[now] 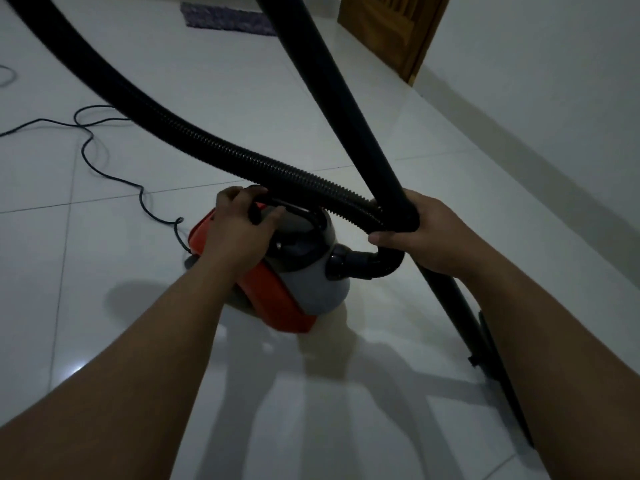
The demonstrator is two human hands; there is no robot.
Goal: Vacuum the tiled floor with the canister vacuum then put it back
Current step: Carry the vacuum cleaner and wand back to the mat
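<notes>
A grey and orange canister vacuum point(311, 289) stands on the white tiled floor point(346, 393) in the middle of the head view. My left hand point(239, 230) grips its black carry handle point(294, 207) on top. My right hand point(429, 233) grips the black rigid wand point(343, 98), which crosses over the ribbed black hose point(194, 140). The hose curves from the upper left down to an elbow fitting point(384, 263) on the canister's side. The wand runs down to the floor nozzle point(498, 368) at the right, partly hidden by my right forearm.
The vacuum's black power cord point(97, 157) snakes across the tiles at left. A grey mat point(225, 17) lies at the far end of the floor. A wooden door point(391, 26) stands at the upper right beside the white wall point(554, 81).
</notes>
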